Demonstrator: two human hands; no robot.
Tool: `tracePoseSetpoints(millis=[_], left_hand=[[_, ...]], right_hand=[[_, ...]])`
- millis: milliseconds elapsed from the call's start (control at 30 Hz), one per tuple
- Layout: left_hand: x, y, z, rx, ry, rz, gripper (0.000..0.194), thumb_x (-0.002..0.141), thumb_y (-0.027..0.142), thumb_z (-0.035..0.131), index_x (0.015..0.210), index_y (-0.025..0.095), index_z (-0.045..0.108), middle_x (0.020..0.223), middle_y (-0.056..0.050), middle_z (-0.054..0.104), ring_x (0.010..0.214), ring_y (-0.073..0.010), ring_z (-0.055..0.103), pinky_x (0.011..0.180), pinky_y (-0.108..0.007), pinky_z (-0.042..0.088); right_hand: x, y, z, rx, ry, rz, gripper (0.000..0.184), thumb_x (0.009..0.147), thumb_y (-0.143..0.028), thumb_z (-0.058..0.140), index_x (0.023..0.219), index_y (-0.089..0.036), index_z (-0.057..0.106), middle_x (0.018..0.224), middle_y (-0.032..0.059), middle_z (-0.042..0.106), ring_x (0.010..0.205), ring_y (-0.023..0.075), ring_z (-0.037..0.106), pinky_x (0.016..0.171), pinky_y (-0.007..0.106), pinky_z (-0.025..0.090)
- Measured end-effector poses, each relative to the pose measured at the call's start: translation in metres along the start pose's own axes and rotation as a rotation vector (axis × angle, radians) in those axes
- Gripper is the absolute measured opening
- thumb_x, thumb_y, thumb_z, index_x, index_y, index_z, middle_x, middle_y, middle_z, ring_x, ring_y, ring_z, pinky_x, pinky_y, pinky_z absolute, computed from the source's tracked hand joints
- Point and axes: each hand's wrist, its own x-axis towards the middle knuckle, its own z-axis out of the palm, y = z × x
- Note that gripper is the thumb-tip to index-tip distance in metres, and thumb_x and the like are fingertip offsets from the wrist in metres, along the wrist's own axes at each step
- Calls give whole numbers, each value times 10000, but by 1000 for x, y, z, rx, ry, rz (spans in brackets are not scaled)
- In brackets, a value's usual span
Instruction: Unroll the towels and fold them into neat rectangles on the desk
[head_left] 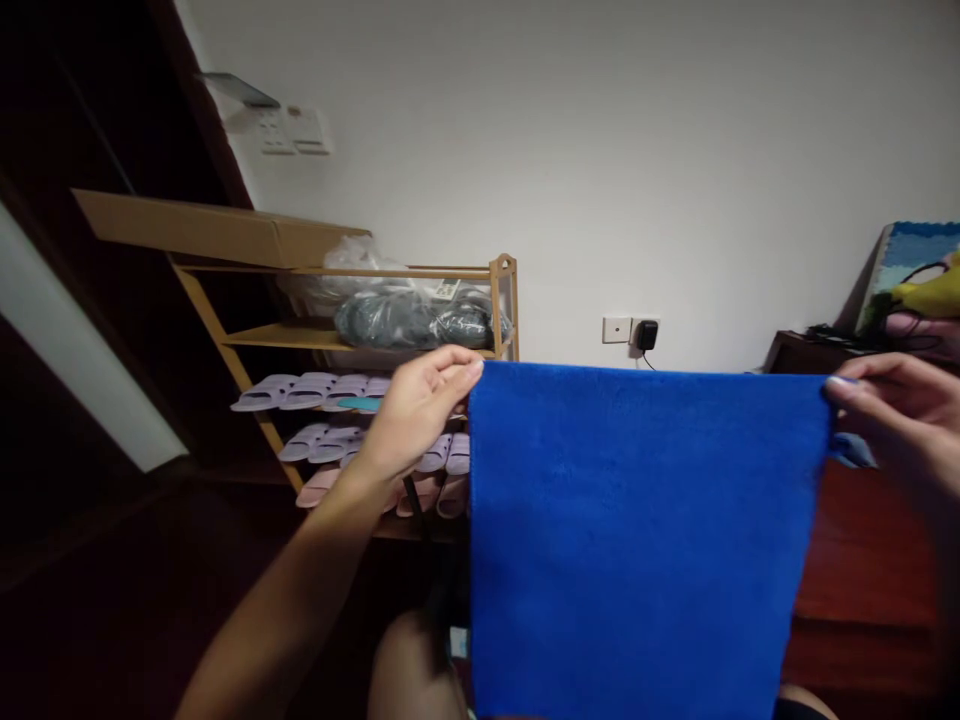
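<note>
A blue towel (pixel 645 540) hangs spread out in front of me, its top edge pulled nearly straight between my two hands. My left hand (pixel 424 405) pinches its top left corner between thumb and fingers. At the top right corner, my right hand (pixel 904 410) grips the cloth the same way. The towel's lower end runs out of the bottom of the view, over my legs. Whatever lies directly behind the cloth is hidden.
A wooden shoe rack (pixel 504 300) stands against the wall, with lilac slippers (pixel 307 390), a plastic-wrapped bundle (pixel 420 315) and a cardboard box (pixel 225 232). A black plug (pixel 646 335) sits in a wall socket. At right, a colourful picture (pixel 919 285) leans on dark furniture.
</note>
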Motion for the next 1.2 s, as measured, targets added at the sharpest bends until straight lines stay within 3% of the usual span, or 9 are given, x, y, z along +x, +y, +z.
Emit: tracePoseSetpoints(millis=[167, 267, 433, 500, 600, 700, 900, 1067, 1200], left_hand=[[11, -73, 4, 8, -50, -98, 307, 773, 453, 648, 830, 164, 561, 572, 43, 550, 473, -98, 518, 439, -194, 418], [27, -122, 12, 121, -73, -186, 270, 824, 435, 574, 836, 168, 530, 562, 46, 544, 462, -112, 539, 439, -210, 443], [53, -195, 31, 349, -89, -354, 174, 914, 268, 472, 817, 140, 539, 580, 33, 538, 483, -113, 546, 454, -218, 460], [58, -219, 38, 423, -112, -404, 171, 929, 249, 479, 878, 116, 574, 684, -2, 590, 574, -128, 584, 526, -252, 500], [64, -249, 46, 529, -154, -461, 240, 922, 295, 541, 1088, 126, 577, 1020, -71, 617, 846, -179, 622, 725, -355, 535], [70, -272, 52, 625, -199, -486, 330, 911, 322, 564, 1196, 159, 537, 1187, -89, 560, 988, -215, 592, 823, -416, 513], [84, -300, 58, 795, -257, -485, 320, 908, 317, 568, 1189, 167, 543, 1183, -85, 562, 997, -219, 590, 823, -407, 512], [95, -312, 63, 931, -274, -454, 320, 907, 315, 570, 1190, 168, 542, 1181, -86, 563, 995, -216, 592, 821, -406, 513], [99, -310, 69, 1038, -273, -392, 274, 923, 299, 541, 1162, 166, 559, 1166, -97, 575, 1015, -222, 585, 851, -405, 492]], right_hand=[[12, 35, 22, 65, -221, 189, 380, 630, -477, 763, 814, -191, 595, 647, -2, 577, 538, 99, 539, 496, 211, 452], [23, 74, 39, 61, -331, 272, 434, 635, -534, 736, 802, -181, 548, 635, -6, 567, 552, 106, 540, 505, 222, 458], [34, 152, 74, -58, -415, 323, 507, 603, -629, 681, 755, -178, 507, 677, 12, 575, 592, 119, 555, 506, 236, 465], [35, 179, 86, -115, -445, 343, 500, 600, -631, 664, 739, -176, 508, 670, 18, 583, 584, 124, 559, 485, 233, 451], [37, 213, 102, -224, -501, 372, 431, 613, -573, 660, 695, -171, 528, 629, 15, 592, 554, 123, 556, 461, 225, 424], [39, 240, 113, -369, -562, 386, 313, 643, -457, 675, 654, -166, 561, 612, 13, 614, 573, 124, 574, 505, 222, 433], [49, 276, 130, -656, -661, 373, 189, 766, -331, 661, 773, -146, 626, 736, 4, 647, 700, 120, 605, 693, 275, 481], [55, 289, 142, -794, -680, 323, 238, 835, -379, 589, 882, -148, 624, 871, 38, 659, 802, 139, 615, 758, 306, 478], [54, 285, 150, -879, -630, 250, 292, 872, -395, 487, 992, -160, 612, 989, 127, 653, 935, 237, 612, 783, 350, 452]])
